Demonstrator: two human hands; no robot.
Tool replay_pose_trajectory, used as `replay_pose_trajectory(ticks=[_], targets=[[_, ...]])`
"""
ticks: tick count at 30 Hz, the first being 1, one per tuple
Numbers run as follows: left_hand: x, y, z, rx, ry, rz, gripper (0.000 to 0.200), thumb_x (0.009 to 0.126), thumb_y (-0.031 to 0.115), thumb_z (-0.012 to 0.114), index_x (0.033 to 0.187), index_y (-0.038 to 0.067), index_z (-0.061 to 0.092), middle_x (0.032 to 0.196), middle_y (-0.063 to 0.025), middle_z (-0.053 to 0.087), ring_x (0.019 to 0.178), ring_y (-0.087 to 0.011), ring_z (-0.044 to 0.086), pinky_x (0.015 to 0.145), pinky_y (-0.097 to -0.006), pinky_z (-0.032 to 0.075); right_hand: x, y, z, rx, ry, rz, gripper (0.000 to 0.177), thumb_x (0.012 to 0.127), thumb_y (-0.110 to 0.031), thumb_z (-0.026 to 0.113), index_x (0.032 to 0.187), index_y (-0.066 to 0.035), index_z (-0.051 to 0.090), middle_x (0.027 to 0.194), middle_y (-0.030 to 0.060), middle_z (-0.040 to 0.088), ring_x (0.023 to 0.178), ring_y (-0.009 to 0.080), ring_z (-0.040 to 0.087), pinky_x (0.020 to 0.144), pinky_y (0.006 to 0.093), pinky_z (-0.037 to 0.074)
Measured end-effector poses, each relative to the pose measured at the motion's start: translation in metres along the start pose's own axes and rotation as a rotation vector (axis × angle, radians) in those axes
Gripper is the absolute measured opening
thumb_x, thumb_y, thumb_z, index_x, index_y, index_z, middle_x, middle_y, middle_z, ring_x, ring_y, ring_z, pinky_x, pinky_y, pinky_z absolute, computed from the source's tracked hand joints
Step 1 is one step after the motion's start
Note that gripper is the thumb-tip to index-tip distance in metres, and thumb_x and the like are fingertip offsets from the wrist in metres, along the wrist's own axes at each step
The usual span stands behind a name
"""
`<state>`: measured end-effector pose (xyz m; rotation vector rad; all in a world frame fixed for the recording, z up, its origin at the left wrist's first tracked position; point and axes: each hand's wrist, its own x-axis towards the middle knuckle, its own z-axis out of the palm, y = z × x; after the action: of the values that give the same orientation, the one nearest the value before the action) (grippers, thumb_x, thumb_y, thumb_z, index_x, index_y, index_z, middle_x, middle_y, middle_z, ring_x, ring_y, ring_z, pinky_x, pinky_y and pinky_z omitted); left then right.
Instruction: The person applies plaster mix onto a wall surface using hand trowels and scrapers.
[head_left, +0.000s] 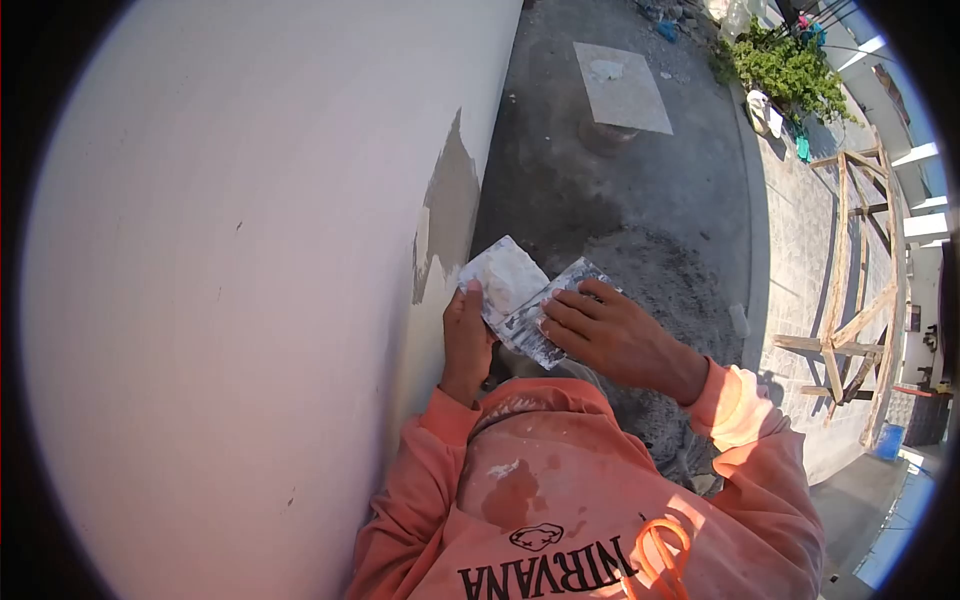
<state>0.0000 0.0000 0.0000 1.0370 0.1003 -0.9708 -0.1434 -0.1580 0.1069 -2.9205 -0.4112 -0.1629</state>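
We stand at a smooth white plastered wall, left of our hands. Our left hand grips a flat metal blade heaped with white putty. Our right hand, fingers curled, holds a smeared steel scraper across it (they touch). Just beyond is a bare grey wall patch.
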Motion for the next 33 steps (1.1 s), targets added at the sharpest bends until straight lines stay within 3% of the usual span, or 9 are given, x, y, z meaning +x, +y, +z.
replay_pose_trajectory(ticks=[5,8,11,14,20,23,33], targets=[[0.008,-0.01,-0.003,-0.093,-0.019,-0.031,0.034,0.103,0.023,0.043,0.121,-0.003,0.053,0.112,-0.0123,0.064,0.1,-0.0213,0.066,0.086,-0.0348,0.054,0.009,0.005,-0.006,0.026,-0.175,0.01,0.03,0.082,-0.012,0.06,0.111,-0.006,0.061,0.12,0.0105,0.062,0.115,0.0252,0.057,0.097,0.0404,0.042],[0.009,-0.017,-0.007,-0.116,0.001,-0.089,0.035,0.103,0.023,0.042,0.124,-0.004,0.051,0.115,-0.0135,0.063,0.104,-0.0224,0.064,0.088,-0.0363,0.053,0.012,0.016,-0.002,0.178,-0.235,0.012,0.034,0.078,-0.007,0.062,0.112,-0.006,0.061,0.116,0.0087,0.064,0.112,0.0248,0.059,0.096,0.0392,0.042],[0.012,-0.021,-0.01,-0.111,-0.008,-0.137,0.037,0.103,0.022,0.041,0.127,-0.005,0.049,0.12,-0.0153,0.061,0.108,-0.0243,0.063,0.09,-0.0384,0.052,0.023,0.027,-0.005,0.252,-0.453,0.03,0.042,0.071,-0.003,0.064,0.113,-0.007,0.062,0.113,0.0087,0.065,0.108,0.0256,0.06,0.093,0.0395,0.044],[0.018,-0.032,-0.016,-0.197,-0.028,-0.171,0.035,0.102,0.022,0.043,0.124,-0.004,0.051,0.115,-0.015,0.062,0.102,-0.0242,0.065,0.085,-0.0378,0.055,0.031,0.036,-0.005,0.29,-0.579,0.059,0.047,0.066,0.0,0.064,0.112,-0.007,0.063,0.108,0.0121,0.066,0.101,0.0301,0.062,0.085,0.0422,0.047],[0.027,-0.045,-0.016,-0.276,-0.043,-0.27,0.036,0.104,0.018,0.038,0.128,-0.006,0.049,0.12,-0.0171,0.06,0.108,-0.0277,0.063,0.09,-0.0423,0.053,0.044,0.049,-0.015,0.338,-0.585,-0.003,0.046,0.066,0.003,0.06,0.112,-0.004,0.064,0.098,0.0176,0.067,0.089,0.0378,0.064,0.073,0.0463,0.05],[0.03,-0.052,-0.018,-0.288,-0.031,-0.283,0.036,0.103,0.018,0.038,0.128,-0.006,0.049,0.121,-0.0172,0.06,0.108,-0.0283,0.063,0.09,-0.0427,0.053,0.055,0.05,-0.02,0.311,-0.692,0.016,0.045,0.068,0.004,0.059,0.112,-0.004,0.064,0.095,0.0184,0.068,0.087,0.0383,0.064,0.073,0.0469,0.05],[0.033,-0.055,-0.022,-0.316,-0.042,-0.293,0.036,0.103,0.018,0.04,0.129,-0.006,0.046,0.123,-0.0172,0.058,0.111,-0.0288,0.061,0.093,-0.0433,0.052,0.074,0.057,-0.036,0.382,-0.766,-0.083,0.032,0.071,0.002,0.057,0.102,-0.002,0.063,0.081,0.0219,0.065,0.08,0.0422,0.062,0.07,0.0484,0.048]])
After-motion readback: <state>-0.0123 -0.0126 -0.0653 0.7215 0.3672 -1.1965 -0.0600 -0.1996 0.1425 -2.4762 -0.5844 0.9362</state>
